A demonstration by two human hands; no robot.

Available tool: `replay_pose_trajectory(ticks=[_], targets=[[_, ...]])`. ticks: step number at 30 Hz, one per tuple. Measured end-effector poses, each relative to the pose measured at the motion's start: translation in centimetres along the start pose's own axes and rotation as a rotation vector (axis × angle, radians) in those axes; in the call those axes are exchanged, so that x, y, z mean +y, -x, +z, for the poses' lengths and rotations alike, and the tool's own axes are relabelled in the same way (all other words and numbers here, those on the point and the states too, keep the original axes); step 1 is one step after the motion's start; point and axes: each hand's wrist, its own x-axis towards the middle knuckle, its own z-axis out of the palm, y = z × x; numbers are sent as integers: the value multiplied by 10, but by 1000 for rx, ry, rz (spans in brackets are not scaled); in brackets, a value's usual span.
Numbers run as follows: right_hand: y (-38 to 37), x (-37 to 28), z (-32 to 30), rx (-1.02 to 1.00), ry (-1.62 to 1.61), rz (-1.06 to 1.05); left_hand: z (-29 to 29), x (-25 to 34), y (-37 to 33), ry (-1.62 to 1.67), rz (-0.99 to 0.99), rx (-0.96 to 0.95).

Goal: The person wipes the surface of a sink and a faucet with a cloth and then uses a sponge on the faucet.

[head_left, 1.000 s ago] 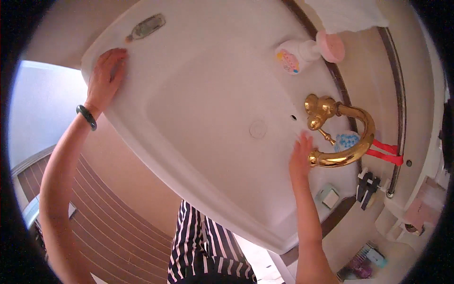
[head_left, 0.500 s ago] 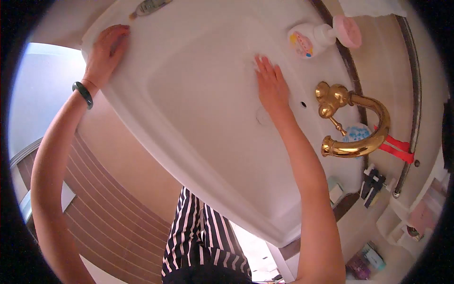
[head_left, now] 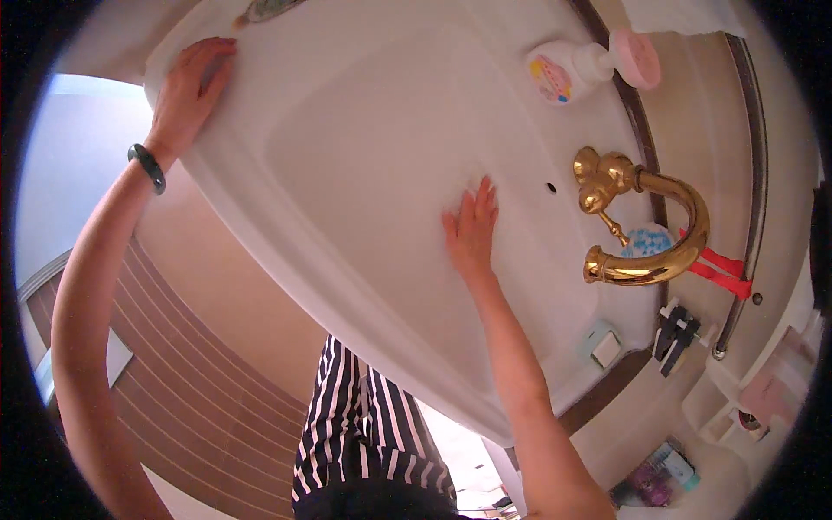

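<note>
Left hand (head_left: 192, 95) first: laid on the rim of the sink (head_left: 238, 195) at its left end, thumb apart from the fingers, no loose item visible in it. Good brace. Put weight through it, not the right arm.

Sink sits straight ahead of the person. Long axis slants from upper left to lower right in view; front edge faces the striped trousers (head_left: 373, 425), back edge runs along the dark strip on the right.

Right hand (head_left: 472, 225): over the basin floor (head_left: 364, 165), toward the back edge, fingers moderately spread, nothing visible in them. Fingers point at the back edge, across the long axis. Can't tell if they're touching.

My read: step is a bare-hand pass over the basin. Do it palm flat, fingers closer together, light even pressure, strokes along the long axis with overlap. Slow down at the sloped walls.

Further right: pump bottle (head_left: 555, 74) and brass faucet (head_left: 607, 178) by the back edge, soap dish (head_left: 601, 344) near the back right corner. Watch knuckles under the spout.
</note>
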Motion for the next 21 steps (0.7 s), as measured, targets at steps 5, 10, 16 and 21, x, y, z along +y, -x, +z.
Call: replay_pose_trajectory(ticks=[5, 10, 16, 21], targets=[[42, -3, -14, -290, 162, 50, -16, -17, 11, -42, 72, 4], [1, 0, 4, 11, -19, 62, 4, -2, -1, 0, 50, 19], [35, 4, -10, -275, 216, -4, -14, -26, 11, -78, 87, 14], [5, -4, 6, 60, 22, 28, 4, -4, 1, -1, 38, 27]])
